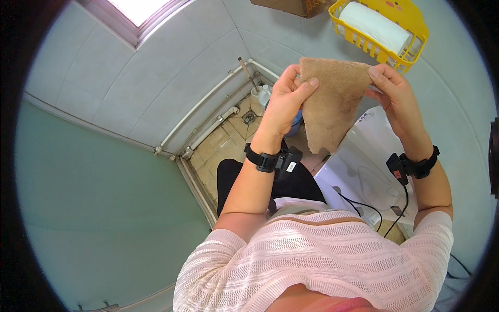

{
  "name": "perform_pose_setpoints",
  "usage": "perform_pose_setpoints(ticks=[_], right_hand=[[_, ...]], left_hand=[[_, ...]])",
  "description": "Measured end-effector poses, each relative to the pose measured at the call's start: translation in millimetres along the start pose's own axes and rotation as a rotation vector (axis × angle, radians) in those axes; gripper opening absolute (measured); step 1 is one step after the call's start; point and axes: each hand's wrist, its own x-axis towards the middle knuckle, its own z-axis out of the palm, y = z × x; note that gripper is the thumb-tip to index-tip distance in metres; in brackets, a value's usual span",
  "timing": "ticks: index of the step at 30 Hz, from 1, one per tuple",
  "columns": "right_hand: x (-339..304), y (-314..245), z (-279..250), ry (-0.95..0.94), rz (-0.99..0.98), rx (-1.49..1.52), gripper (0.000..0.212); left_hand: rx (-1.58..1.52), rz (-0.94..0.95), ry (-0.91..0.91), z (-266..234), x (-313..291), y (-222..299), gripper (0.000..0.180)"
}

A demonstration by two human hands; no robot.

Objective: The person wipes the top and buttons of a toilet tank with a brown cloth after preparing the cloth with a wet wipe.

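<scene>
I hold a tan, fuzzy cloth (330, 104) up in front of me, hanging down to a point. My left hand (286, 101) pinches its upper left corner between thumb and fingers. My right hand (394, 96) grips its upper right edge. Both wrists wear black bands with small devices. Below the cloth is a white toilet (364, 166) with its lid down.
A yellow plastic basket (382, 31) with a white paper roll hangs on the tiled wall above the cloth. White pipes (208, 112) run along the wall base. A toilet brush in its holder (258, 88) stands in the corner. A window (138, 13) is at the upper left.
</scene>
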Motion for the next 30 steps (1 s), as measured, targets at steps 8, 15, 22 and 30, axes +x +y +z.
perform_pose_setpoints(ticks=[8,15,22,30], right_hand=[[-2.8,-0.7,9.9,-0.092,0.009,0.085,0.030],[-6.3,-4.0,13.5,-0.242,0.098,-0.096,0.038],[3.4,5.8,-3.0,-0.108,0.210,-0.047,0.041],[-6.2,1.9,13.4,-0.103,-0.014,-0.221,0.057]], left_hand=[[-0.137,-0.005,-0.009,7.4,-2.8,3.5,0.032],[-0.173,-0.024,0.016,7.8,-0.6,4.6,0.038],[0.006,-0.183,0.010,2.3,1.0,-8.3,0.058],[0.121,-0.080,0.107,12.1,-1.3,3.1,0.047]])
